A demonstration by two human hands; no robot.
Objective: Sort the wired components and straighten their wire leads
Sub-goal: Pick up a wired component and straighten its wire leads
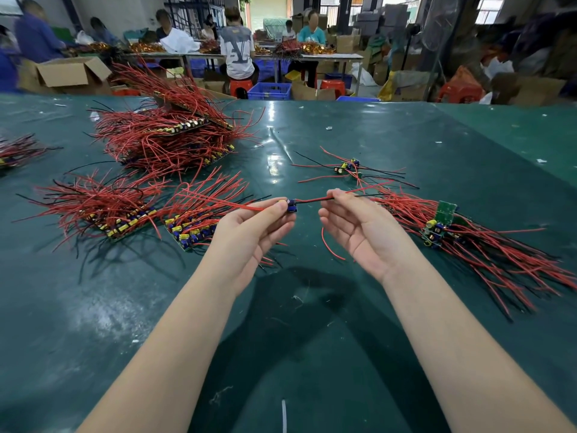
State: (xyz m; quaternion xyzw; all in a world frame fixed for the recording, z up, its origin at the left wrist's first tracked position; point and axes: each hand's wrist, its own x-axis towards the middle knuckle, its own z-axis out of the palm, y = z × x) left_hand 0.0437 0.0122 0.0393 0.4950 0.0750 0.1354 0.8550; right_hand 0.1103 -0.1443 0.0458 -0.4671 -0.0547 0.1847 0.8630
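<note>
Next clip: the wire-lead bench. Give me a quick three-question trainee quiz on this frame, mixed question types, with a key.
1. True or false: the left hand pinches the component at its body, above the green table.
2. Multiple choice: what does the right hand pinch? A) a loose circuit board B) the component's red and black leads C) nothing
3. Fill in: the small group of components lying apart, beyond the hands, sits to the ____ of the big stacked pile.

Key: 1 true; 2 B; 3 right
</note>
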